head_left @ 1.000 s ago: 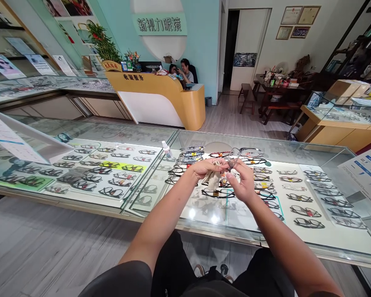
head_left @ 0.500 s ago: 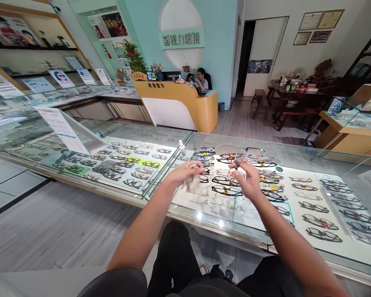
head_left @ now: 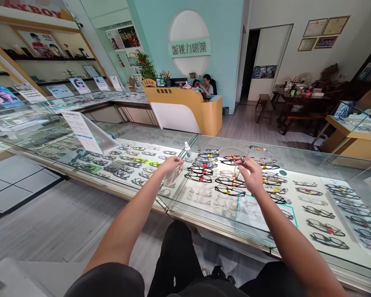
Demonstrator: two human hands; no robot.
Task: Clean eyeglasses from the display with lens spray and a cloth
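Observation:
My right hand (head_left: 250,174) is closed on a pair of clear-lens glasses (head_left: 245,154), held above the glass counter (head_left: 204,206). My left hand (head_left: 170,166) is off to the left, fingers closed on a pale cleaning cloth (head_left: 173,178) that hangs down onto the glass. A small white spray bottle (head_left: 187,149) stands on the counter just beyond my left hand. Several black frames lie in rows inside the case under both hands.
A slanted paper sign (head_left: 80,131) stands on the counter at left. Two people sit behind a yellow reception desk (head_left: 188,109) at the back. Another display case (head_left: 352,132) is at right, and a dark table with benches (head_left: 297,99) stands by the far wall.
My hands have come apart: the left one carried the cloth away to the left and down toward the glass, while the right kept the glasses. My view swung left.

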